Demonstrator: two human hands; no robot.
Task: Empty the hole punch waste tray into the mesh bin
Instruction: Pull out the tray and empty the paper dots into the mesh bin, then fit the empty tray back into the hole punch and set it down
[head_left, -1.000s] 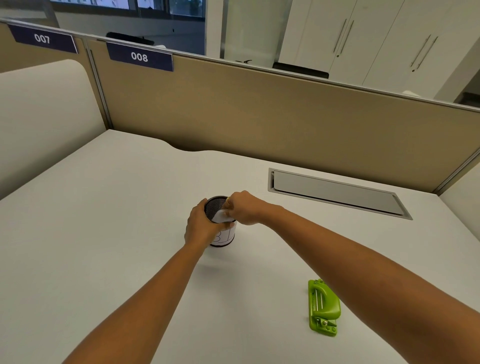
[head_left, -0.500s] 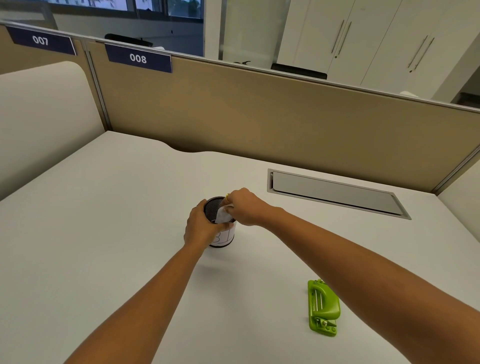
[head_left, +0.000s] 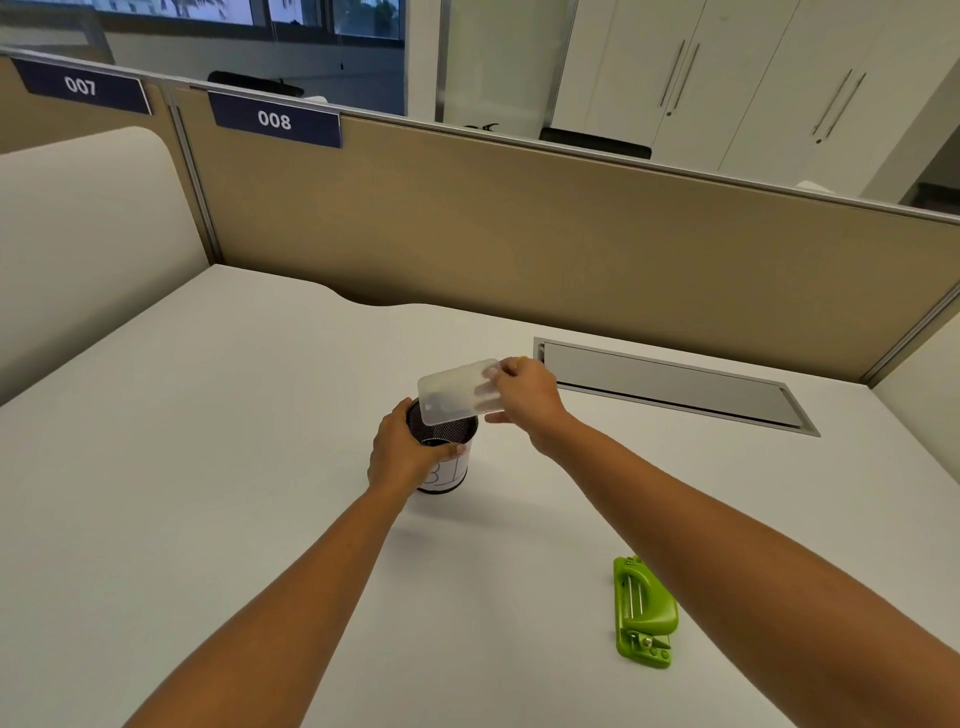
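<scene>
A small black mesh bin (head_left: 453, 435) with a white paper label stands mid-table. My left hand (head_left: 402, 452) wraps around its near left side. Just above the bin's rim my right hand (head_left: 527, 397) pinches the right end of a translucent waste tray (head_left: 454, 392), which is held roughly flat with its left end over the opening. The green hole punch (head_left: 643, 613) lies on the table to the near right, apart from both hands.
A white desk (head_left: 208, 441) is bounded by a tan partition (head_left: 519, 234) behind. A grey cable flap (head_left: 670, 387) is set into the desk at the back right. A white side panel (head_left: 78, 234) rises on the left.
My right hand has lifted the tray up out of the bin's mouth and turned it flatter, so its whole length now shows. My left hand still grips the bin.
</scene>
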